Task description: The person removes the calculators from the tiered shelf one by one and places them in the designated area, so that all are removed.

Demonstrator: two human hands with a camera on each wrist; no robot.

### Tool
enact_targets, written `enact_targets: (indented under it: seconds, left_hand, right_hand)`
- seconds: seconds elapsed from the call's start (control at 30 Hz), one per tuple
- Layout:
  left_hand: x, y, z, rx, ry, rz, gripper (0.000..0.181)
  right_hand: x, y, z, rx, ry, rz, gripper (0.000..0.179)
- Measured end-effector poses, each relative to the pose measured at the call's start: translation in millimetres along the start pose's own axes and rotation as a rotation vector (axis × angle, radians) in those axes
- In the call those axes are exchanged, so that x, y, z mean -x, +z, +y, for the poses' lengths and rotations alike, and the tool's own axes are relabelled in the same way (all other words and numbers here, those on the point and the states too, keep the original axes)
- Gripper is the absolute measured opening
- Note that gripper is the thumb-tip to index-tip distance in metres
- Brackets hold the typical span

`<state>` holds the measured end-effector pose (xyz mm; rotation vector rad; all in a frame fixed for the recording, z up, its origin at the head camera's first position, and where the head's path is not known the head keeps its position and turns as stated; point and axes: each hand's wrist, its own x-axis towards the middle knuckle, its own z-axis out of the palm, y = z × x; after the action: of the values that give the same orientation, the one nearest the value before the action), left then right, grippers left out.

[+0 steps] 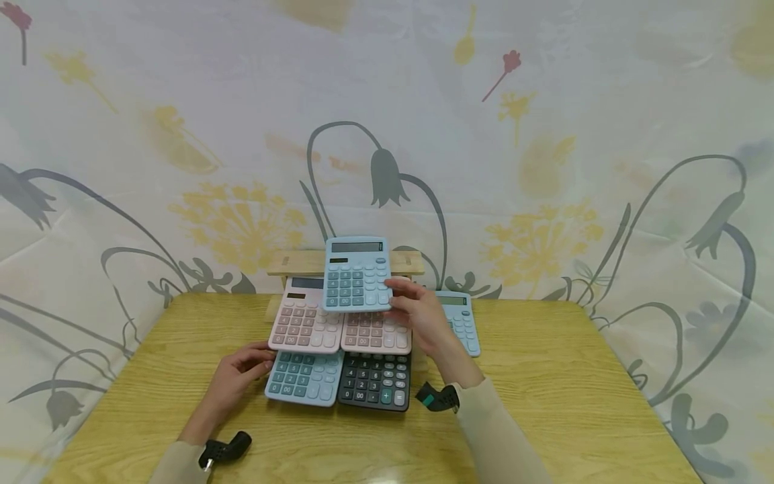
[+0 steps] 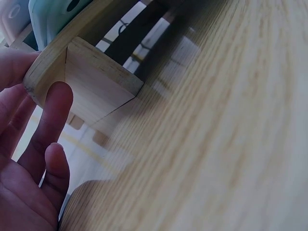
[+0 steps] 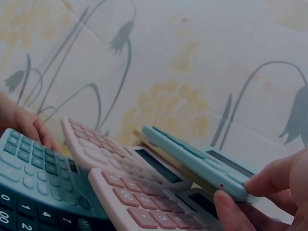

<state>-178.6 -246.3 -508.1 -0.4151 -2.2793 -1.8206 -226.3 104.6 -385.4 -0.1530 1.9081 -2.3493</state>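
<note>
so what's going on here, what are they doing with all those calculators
A person's right hand holds a blue calculator by its edge near the top of a wooden rack, while the left hand holds the rack's left end. Two pink calculators sit side by side on the rack, above a second blue calculator and a black calculator. A third blue calculator is beyond the right hand.

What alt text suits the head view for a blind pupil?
Right hand holding a blue calculator at the top of a wooden rack, partly hiding two pink calculators. Below sits another blue calculator, left hand beside it, and a black calculator.
</note>
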Motion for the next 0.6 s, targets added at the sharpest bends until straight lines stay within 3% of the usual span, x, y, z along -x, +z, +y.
enact_targets:
  seconds: [0.3,0.6]
  left_hand:
    - [0.2,-0.9,-2.2,-0.012,0.001,-0.004,0.011]
    - [0.0,-0.8,-2.0,-0.002,0.032,-0.006,0.010]
  right_hand:
    - [3.0,-8,-1,-0.014,-0.024,0.007,0.038]
    - [8.9,-22,-4,0.039,-0.018,0.006,0.040]
